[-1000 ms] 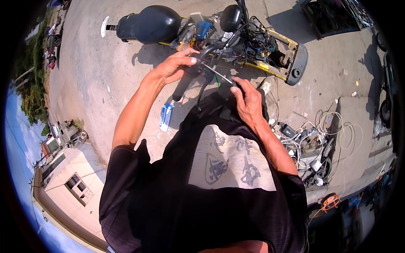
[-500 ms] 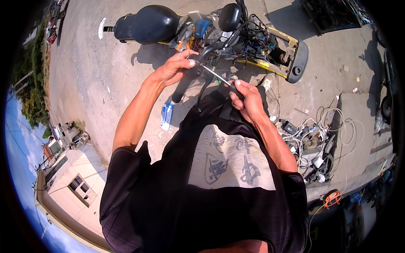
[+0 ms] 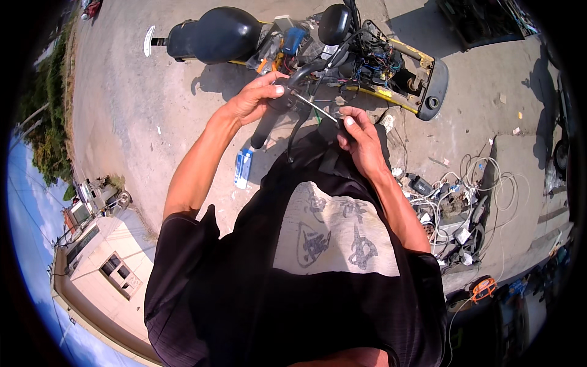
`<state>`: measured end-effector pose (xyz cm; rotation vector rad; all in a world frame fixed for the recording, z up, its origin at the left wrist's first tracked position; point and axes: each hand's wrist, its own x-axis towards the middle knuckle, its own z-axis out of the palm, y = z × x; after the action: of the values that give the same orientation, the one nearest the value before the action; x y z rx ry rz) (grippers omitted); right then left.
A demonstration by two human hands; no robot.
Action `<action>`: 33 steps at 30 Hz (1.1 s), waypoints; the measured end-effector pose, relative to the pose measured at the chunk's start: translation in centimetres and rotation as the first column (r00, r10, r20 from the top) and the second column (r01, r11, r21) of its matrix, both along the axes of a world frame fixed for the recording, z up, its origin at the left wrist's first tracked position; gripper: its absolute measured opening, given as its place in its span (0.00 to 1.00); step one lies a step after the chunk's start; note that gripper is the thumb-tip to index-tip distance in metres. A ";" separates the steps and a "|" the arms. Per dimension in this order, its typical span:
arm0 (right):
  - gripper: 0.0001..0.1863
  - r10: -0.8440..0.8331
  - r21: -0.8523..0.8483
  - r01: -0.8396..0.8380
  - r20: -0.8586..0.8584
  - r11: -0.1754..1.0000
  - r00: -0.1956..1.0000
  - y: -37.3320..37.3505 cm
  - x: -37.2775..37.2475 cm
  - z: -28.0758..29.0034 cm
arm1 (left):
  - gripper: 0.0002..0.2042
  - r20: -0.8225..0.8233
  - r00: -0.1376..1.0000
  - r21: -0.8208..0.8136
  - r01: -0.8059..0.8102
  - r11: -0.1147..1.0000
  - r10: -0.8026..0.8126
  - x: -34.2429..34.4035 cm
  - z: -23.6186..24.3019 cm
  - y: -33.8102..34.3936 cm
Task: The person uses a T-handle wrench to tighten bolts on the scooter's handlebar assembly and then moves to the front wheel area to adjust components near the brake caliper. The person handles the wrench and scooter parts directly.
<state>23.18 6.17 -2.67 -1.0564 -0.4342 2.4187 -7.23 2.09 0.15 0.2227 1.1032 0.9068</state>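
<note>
At the near end of the handlebar (image 3: 304, 71), my left hand (image 3: 255, 100) is closed around a dark switch housing (image 3: 281, 101), thumb on top. My right hand (image 3: 362, 136) pinches a screwdriver (image 3: 315, 107) by its dark handle, mostly hidden in the fingers. The bright shaft slants up and left, its tip at the housing beside my left thumb; whether it sits in a screw is too small to tell. Below the housing hang the black handlebar grip (image 3: 263, 128) and a brake lever (image 3: 294, 136). A thin green wire shows beneath the shaft.
The scooter has a black seat (image 3: 227, 35), exposed wiring (image 3: 376, 58) and a yellow frame (image 3: 385, 93). A blue-and-white box (image 3: 243, 168) lies on the ground. At right are tangled pale cables (image 3: 504, 177) and scattered parts; a loaded cart (image 3: 483, 24) stands farther back.
My right hand has shifted slightly right and its fingers have changed their hold on the screwdriver handle, index finger lifted more. My left hand has stayed nearly still.
</note>
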 end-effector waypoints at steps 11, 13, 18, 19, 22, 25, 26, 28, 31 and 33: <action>0.12 0.113 0.041 -0.117 0.087 0.992 0.990 0.7 -0.3 0.3 | 0.22 -0.038 0.999 0.016 -0.001 1.000 0.001 -0.1 -0.2 -0.1; 0.13 -0.072 0.143 0.054 0.126 0.988 0.989 -1.0 -0.8 -0.5 | 0.21 -0.043 0.999 0.010 -0.007 1.000 0.007 0.2 -0.1 -0.2; 0.15 0.209 0.269 -0.279 0.264 0.922 0.942 0.0 0.1 0.2 | 0.21 -0.054 0.999 0.015 0.004 1.000 -0.003 0.1 -0.2 -0.2; 0.14 0.198 0.164 -0.227 0.173 0.960 0.965 0.3 0.1 0.3 | 0.21 -0.047 0.999 0.017 0.007 1.000 -0.006 0.1 -0.1 -0.1; 0.12 0.013 -0.033 -0.014 -0.033 0.999 0.999 -0.1 0.1 0.1 | 0.21 -0.037 0.999 0.024 0.012 1.000 -0.011 0.2 0.0 -0.1; 0.12 0.006 0.668 -0.307 0.412 0.678 0.911 -0.7 0.5 0.6 | 0.21 -0.047 0.999 0.024 0.004 1.000 -0.003 0.3 0.0 -0.2; 0.11 -0.010 0.700 -0.356 0.460 0.619 0.888 -0.3 0.5 1.3 | 0.21 -0.047 0.999 0.024 0.002 1.000 -0.001 0.4 0.1 -0.2; 0.11 0.156 0.320 -0.240 0.266 0.916 0.951 0.1 0.4 1.0 | 0.21 -0.050 0.999 0.027 0.004 1.000 -0.003 0.3 0.1 -0.1; 0.10 0.124 -0.149 -0.135 -0.082 0.980 0.989 1.1 0.7 0.9 | 0.22 -0.054 0.999 0.026 0.004 1.000 -0.002 0.3 0.1 -0.2; 0.11 0.030 -0.106 -0.035 -0.050 0.994 0.998 0.8 0.2 2.2 | 0.22 -0.049 0.999 0.024 0.002 1.000 0.000 0.3 0.4 -0.1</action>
<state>23.42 7.01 -0.50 -1.0406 -0.3114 2.5145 -6.88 1.97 0.54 0.2661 1.1378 0.9179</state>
